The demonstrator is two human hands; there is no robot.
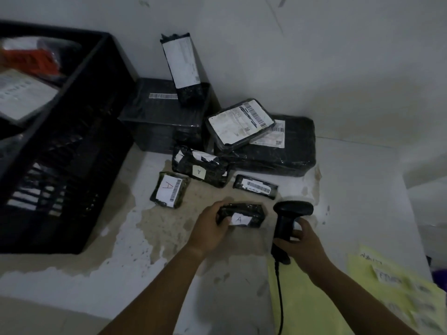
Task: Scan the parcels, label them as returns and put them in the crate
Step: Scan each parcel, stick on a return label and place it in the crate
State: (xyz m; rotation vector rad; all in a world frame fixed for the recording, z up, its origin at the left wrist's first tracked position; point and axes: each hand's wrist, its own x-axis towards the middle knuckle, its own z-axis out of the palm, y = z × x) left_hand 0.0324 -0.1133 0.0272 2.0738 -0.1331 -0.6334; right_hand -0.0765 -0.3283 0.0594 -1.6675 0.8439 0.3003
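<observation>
Black slatted plastic crate (72,146) at left on the stained desk (145,269). Left hand (212,228) curls around the end of a small black-wrapped parcel (244,213) bearing a white "A" sticker, resting on the desk. Right hand (300,247) grips the handle of a black corded barcode scanner (289,218), just beside the parcel. Yellow sheets (314,298) lie at right.

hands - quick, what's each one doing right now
Left hand: closed on a small black parcel marked A.
Right hand: closed on the barcode scanner handle.
</observation>
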